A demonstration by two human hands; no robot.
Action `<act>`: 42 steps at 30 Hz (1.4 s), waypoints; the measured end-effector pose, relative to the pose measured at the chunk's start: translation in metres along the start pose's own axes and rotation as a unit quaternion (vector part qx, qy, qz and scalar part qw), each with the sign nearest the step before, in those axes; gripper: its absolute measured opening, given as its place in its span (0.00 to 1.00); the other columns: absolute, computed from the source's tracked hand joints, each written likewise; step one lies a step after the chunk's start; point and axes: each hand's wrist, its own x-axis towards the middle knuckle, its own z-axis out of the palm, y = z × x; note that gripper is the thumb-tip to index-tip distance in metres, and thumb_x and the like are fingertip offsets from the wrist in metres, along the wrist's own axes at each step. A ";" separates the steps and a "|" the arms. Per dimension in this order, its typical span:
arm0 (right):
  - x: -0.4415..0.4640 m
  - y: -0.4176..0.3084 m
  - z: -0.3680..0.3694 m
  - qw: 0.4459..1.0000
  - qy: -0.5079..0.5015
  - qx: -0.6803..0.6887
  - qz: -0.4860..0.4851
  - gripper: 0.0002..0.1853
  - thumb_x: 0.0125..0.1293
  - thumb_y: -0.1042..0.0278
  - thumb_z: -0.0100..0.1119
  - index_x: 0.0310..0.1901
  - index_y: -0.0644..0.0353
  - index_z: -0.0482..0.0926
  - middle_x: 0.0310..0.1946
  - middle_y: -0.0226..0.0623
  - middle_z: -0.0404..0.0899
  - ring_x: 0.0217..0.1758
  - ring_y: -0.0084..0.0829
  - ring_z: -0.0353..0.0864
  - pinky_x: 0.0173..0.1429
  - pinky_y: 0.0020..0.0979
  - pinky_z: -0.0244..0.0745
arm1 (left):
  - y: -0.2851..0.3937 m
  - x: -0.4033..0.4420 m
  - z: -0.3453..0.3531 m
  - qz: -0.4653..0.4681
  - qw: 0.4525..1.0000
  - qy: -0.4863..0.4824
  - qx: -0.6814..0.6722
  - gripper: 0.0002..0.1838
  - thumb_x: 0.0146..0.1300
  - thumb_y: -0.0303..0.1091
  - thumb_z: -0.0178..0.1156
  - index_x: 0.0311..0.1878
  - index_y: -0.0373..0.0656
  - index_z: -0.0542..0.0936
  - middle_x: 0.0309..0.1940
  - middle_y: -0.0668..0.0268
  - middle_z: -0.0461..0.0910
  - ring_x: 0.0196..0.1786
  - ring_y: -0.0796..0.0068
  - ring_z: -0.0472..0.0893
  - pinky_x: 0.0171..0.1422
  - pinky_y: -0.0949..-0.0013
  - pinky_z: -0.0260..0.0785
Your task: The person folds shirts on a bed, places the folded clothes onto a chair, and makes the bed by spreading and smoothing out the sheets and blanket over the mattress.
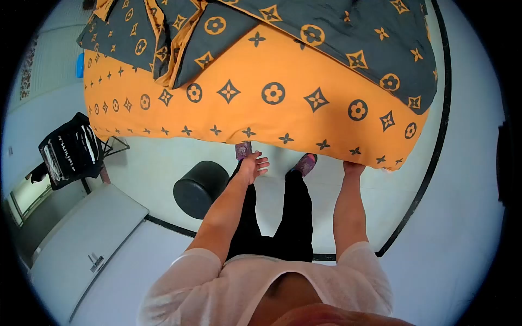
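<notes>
An orange bedsheet (244, 117) with dark flower and star motifs covers the bed, and its edge hangs toward me. On top lies a dark grey duvet (348, 38) with orange motifs, folded back, its orange underside showing at the folds. My left hand (253, 167) is just below the sheet's hanging edge, fingers spread and holding nothing. At the sheet's lower edge near the right corner is my right hand (354, 168). Its fingers are hidden behind the cloth, so I cannot tell whether they grip it.
A round black stool (201, 189) stands on the pale floor (147, 165) left of my legs. Farther left, a black bag or cloth with white lettering (70, 152) is on a dark-legged frame. A white door (87, 244) with a handle is at lower left; walls run along the right.
</notes>
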 end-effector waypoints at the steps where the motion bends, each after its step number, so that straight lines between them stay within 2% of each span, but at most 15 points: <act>1: 0.003 -0.002 -0.005 0.999 0.026 -0.005 -0.024 0.22 0.59 0.51 0.41 0.50 0.57 0.64 0.52 0.34 0.62 0.55 0.36 0.61 0.53 0.45 0.61 | -0.006 -0.002 0.001 -0.002 1.000 -0.007 -0.009 0.22 0.60 0.48 0.39 0.52 0.44 0.61 0.44 0.62 0.69 0.44 0.68 0.70 0.46 0.63 0.62; 5: -0.015 -0.028 -0.015 0.999 -0.022 0.035 -0.027 0.18 0.60 0.53 0.40 0.45 0.57 0.68 0.44 0.33 0.69 0.49 0.35 0.67 0.49 0.39 0.66 | -0.022 -0.015 0.014 -0.004 1.000 -0.008 -0.016 0.26 0.60 0.50 0.40 0.56 0.44 0.58 0.48 0.61 0.68 0.47 0.66 0.69 0.47 0.63 0.61; 7: -0.034 -0.038 -0.003 0.998 0.067 0.002 -0.020 0.19 0.60 0.54 0.39 0.45 0.59 0.68 0.43 0.33 0.70 0.47 0.36 0.68 0.49 0.39 0.66 | -0.026 -0.023 0.024 -0.007 1.000 0.000 -0.008 0.27 0.59 0.51 0.40 0.57 0.44 0.57 0.49 0.61 0.68 0.49 0.65 0.69 0.48 0.62 0.60; 14: -0.002 -0.043 -0.012 0.998 0.067 0.017 -0.008 0.18 0.63 0.60 0.32 0.50 0.58 0.64 0.50 0.37 0.65 0.53 0.37 0.64 0.54 0.41 0.64 | -0.031 -0.034 0.047 0.004 0.999 -0.015 0.030 0.26 0.60 0.50 0.42 0.56 0.42 0.59 0.46 0.60 0.69 0.47 0.65 0.70 0.48 0.62 0.62; 19: -0.049 -0.068 -0.049 0.993 0.095 0.059 -0.030 0.18 0.62 0.63 0.31 0.50 0.61 0.64 0.49 0.40 0.67 0.52 0.38 0.66 0.56 0.42 0.63 | -0.038 -0.034 0.052 0.004 0.999 0.032 0.021 0.30 0.59 0.55 0.39 0.57 0.42 0.57 0.47 0.60 0.68 0.49 0.64 0.69 0.50 0.61 0.61; 21: -0.090 -0.082 -0.046 0.994 0.100 0.037 -0.006 0.19 0.61 0.63 0.31 0.50 0.59 0.65 0.48 0.38 0.68 0.52 0.38 0.67 0.54 0.42 0.64 | -0.034 -0.034 0.056 0.029 0.986 0.088 -0.138 0.32 0.58 0.58 0.36 0.57 0.42 0.56 0.49 0.58 0.66 0.51 0.63 0.67 0.53 0.59 0.60; 23: -0.116 -0.095 -0.040 0.992 0.121 0.018 0.009 0.19 0.61 0.62 0.31 0.50 0.59 0.65 0.48 0.37 0.69 0.51 0.38 0.67 0.54 0.42 0.65 | -0.023 -0.041 0.063 0.059 0.976 0.092 -0.188 0.30 0.59 0.57 0.34 0.57 0.42 0.58 0.51 0.58 0.64 0.52 0.60 0.66 0.54 0.57 0.59; 25: -0.134 -0.105 -0.028 0.994 0.092 -0.049 0.017 0.19 0.60 0.61 0.31 0.49 0.58 0.66 0.47 0.35 0.69 0.51 0.37 0.68 0.52 0.42 0.66 | -0.013 -0.044 0.064 0.232 0.885 -0.069 -0.399 0.27 0.60 0.53 0.35 0.55 0.43 0.60 0.52 0.59 0.63 0.52 0.60 0.66 0.54 0.56 0.59; 29: -0.141 -0.115 -0.010 0.994 0.050 -0.098 0.013 0.18 0.62 0.61 0.30 0.49 0.57 0.65 0.48 0.35 0.68 0.50 0.37 0.69 0.51 0.42 0.66 | -0.004 -0.042 0.049 0.286 0.844 -0.078 -0.447 0.24 0.61 0.49 0.35 0.54 0.44 0.62 0.52 0.62 0.64 0.53 0.61 0.66 0.54 0.58 0.60; 31: -0.143 -0.115 -0.009 0.990 0.063 -0.122 0.015 0.18 0.63 0.61 0.29 0.50 0.56 0.65 0.48 0.36 0.68 0.51 0.37 0.68 0.52 0.42 0.66 | -0.017 -0.047 0.044 0.229 0.896 0.081 -0.372 0.25 0.63 0.48 0.33 0.55 0.41 0.60 0.52 0.62 0.64 0.53 0.62 0.67 0.52 0.60 0.62; 36: -0.126 -0.114 -0.032 0.984 0.058 -0.168 0.016 0.19 0.63 0.60 0.29 0.51 0.56 0.65 0.49 0.35 0.68 0.51 0.36 0.67 0.51 0.39 0.67 | -0.039 -0.018 0.030 0.148 0.919 0.204 -0.303 0.25 0.64 0.46 0.34 0.53 0.33 0.62 0.47 0.58 0.68 0.48 0.61 0.70 0.46 0.62 0.65; 38: -0.125 -0.109 -0.015 0.960 0.206 -0.191 -0.001 0.18 0.64 0.60 0.31 0.49 0.56 0.66 0.48 0.34 0.69 0.51 0.35 0.68 0.52 0.38 0.66 | -0.040 -0.013 0.029 0.159 0.914 0.205 -0.311 0.25 0.63 0.45 0.34 0.53 0.33 0.62 0.47 0.58 0.68 0.48 0.61 0.70 0.46 0.62 0.64; 39: -0.126 -0.109 -0.018 0.962 0.202 -0.184 -0.003 0.18 0.64 0.60 0.31 0.49 0.56 0.66 0.48 0.34 0.69 0.51 0.35 0.68 0.52 0.38 0.66 | -0.047 -0.011 0.023 0.165 0.911 0.211 -0.315 0.25 0.63 0.45 0.35 0.52 0.32 0.63 0.48 0.57 0.68 0.48 0.61 0.70 0.46 0.63 0.64; 41: -0.122 -0.120 -0.033 0.968 0.161 -0.192 -0.009 0.16 0.63 0.59 0.36 0.46 0.55 0.68 0.45 0.33 0.70 0.48 0.32 0.69 0.46 0.35 0.68 | -0.080 0.025 -0.014 0.209 0.919 0.185 -0.277 0.21 0.62 0.45 0.38 0.47 0.36 0.67 0.36 0.59 0.72 0.33 0.63 0.74 0.32 0.63 0.66; 42: -0.121 -0.131 -0.043 0.971 0.159 -0.179 -0.020 0.16 0.63 0.59 0.36 0.46 0.55 0.68 0.45 0.33 0.70 0.48 0.32 0.69 0.46 0.35 0.68 | -0.059 -0.018 -0.006 0.132 0.946 0.216 -0.202 0.18 0.61 0.44 0.39 0.44 0.39 0.68 0.28 0.61 0.71 0.25 0.65 0.71 0.25 0.63 0.62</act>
